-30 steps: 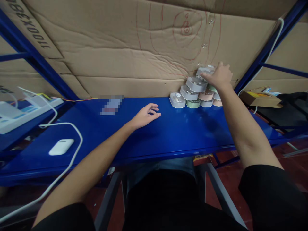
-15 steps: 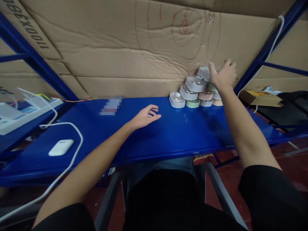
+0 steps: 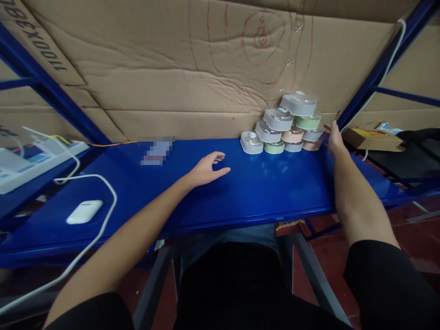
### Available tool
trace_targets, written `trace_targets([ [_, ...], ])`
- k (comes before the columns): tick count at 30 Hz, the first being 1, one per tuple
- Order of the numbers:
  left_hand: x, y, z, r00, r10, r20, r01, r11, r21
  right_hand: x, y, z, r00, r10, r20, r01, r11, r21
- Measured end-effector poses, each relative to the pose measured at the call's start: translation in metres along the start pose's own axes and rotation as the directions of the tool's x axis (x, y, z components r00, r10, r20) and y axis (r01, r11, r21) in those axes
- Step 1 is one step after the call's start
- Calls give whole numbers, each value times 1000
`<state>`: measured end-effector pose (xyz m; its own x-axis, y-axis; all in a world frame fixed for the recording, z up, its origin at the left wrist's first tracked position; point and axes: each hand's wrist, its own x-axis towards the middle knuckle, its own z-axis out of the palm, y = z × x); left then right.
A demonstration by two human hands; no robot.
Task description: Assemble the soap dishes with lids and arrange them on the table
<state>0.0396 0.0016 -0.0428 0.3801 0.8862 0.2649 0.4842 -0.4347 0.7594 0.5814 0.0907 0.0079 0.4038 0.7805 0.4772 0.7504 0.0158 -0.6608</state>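
Note:
Several small clear-lidded containers stand stacked in a pyramid at the back right of the blue table [image 3: 240, 192]. On top is a grey container [image 3: 299, 104]; a green container [image 3: 307, 121] sits under it, and a pinkish one [image 3: 292, 134] lower down. The bottom row has a white-grey container [image 3: 252, 143] at its left end. My right hand [image 3: 335, 137] is beside the right side of the stack, fingers apart, holding nothing visible. My left hand [image 3: 210, 168] hovers over the middle of the table, thumb apart from the curved fingers, with nothing in it.
A white earphone case [image 3: 84, 211] lies at the left, near a white cable [image 3: 112, 197]. Behind it is a power strip [image 3: 44, 165]. A pixelated item [image 3: 157, 151] lies at the back. Cardboard [image 3: 154, 91] lines the rear, and an open carton [image 3: 373, 139] is at the right.
My right hand has come down from the top container to the right side of the stack, uncovering the upper containers. My left hand has stayed nearly in place, its thumb slightly further from the fingers.

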Motion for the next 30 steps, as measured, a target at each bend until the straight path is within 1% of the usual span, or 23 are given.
trace_targets([
  [2, 0, 0, -1, 1000, -6, 1, 6, 1000, 4, -2, -3, 6, 988, 131, 82, -138, 986, 95],
  [4, 0, 1, -2, 1000, -13, 7, 13, 1000, 6, -2, -6, 11, 969, 204, 138, -228, 956, 183],
  [9, -1, 3, -3, 1000, -25, 18, 25, 1000, 18, -5, -10, 15, 953, 244, 182, -290, 908, 302],
  [14, 0, 3, -3, 999, -24, 20, 24, 999, 24, -7, -14, 16, 945, 250, 212, -310, 891, 333],
  [19, 1, -1, -3, 1000, -13, -2, 13, 999, 32, -9, -19, 24, 942, 243, 232, -312, 889, 335],
  [26, 7, -13, -6, 996, 1, -87, 7, 995, 101, -15, -24, 41, 951, 182, 249, -263, 900, 347],
  [30, 11, -16, -15, 987, -54, -150, 73, 990, 123, -20, -33, 53, 947, 139, 289, -241, 903, 356],
])
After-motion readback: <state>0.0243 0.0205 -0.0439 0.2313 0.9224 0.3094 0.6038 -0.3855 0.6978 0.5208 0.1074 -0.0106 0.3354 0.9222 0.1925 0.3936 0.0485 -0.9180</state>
